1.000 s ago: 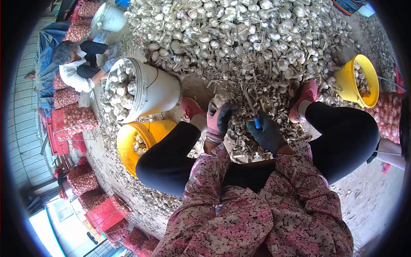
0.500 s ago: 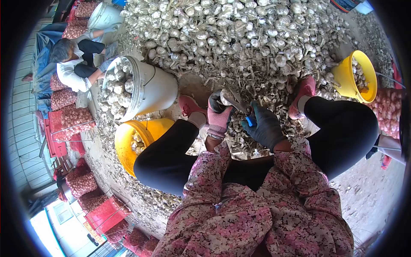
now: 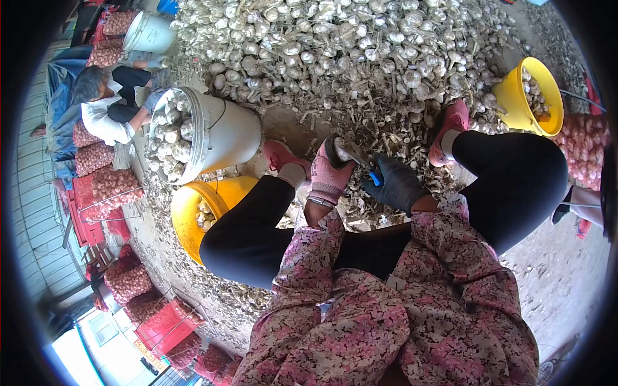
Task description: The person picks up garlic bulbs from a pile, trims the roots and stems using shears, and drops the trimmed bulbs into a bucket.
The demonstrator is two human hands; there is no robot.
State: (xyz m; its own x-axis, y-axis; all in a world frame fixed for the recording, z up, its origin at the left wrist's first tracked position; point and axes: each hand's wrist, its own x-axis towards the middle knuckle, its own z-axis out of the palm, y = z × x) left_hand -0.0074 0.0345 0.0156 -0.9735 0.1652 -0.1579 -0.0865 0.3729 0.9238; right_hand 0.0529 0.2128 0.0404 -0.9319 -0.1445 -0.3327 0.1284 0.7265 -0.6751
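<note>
My left hand, in a pink glove with dark fingertips, is closed around a garlic bulb, of which only part shows. My right hand, in a dark grey glove, is wrapped round the blue handle of a cutting tool. The tool's grey metal part reaches up and left to the bulb, between the two hands. Below them lie dry stalks and trimmings. A large heap of garlic with stalks spreads out in front.
A white bucket and a yellow bucket, both holding garlic, stand left; another yellow bucket stands right. Red net sacks line the left side. A person crouches at the upper left beside another white bucket.
My left hand has turned, showing more of the pink glove back and less of the bulb. My right hand stays on the tool. The whole view has shifted slightly.
</note>
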